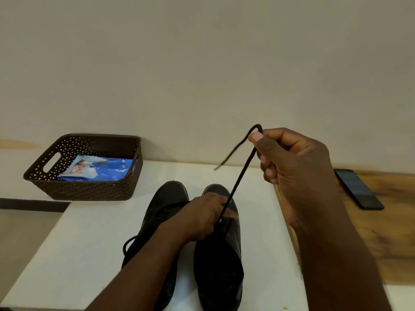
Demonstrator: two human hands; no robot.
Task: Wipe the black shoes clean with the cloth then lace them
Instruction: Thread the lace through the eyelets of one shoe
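My right hand (296, 167) pinched the lace (238, 182) taut above the right shoe (221, 254); my left hand (202, 218) gripped that shoe's tongue area.

Black shoes (215, 243), black lace (241, 176), brown perforated basket (89, 189), seemingly blue packet (101, 168).

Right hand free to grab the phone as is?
Probably not right away. The right hand is raised, pinching the black lace, so it is occupied. The phone lies uncovered on the wooden surface just beside it; nothing blocks the path once the lace is released.
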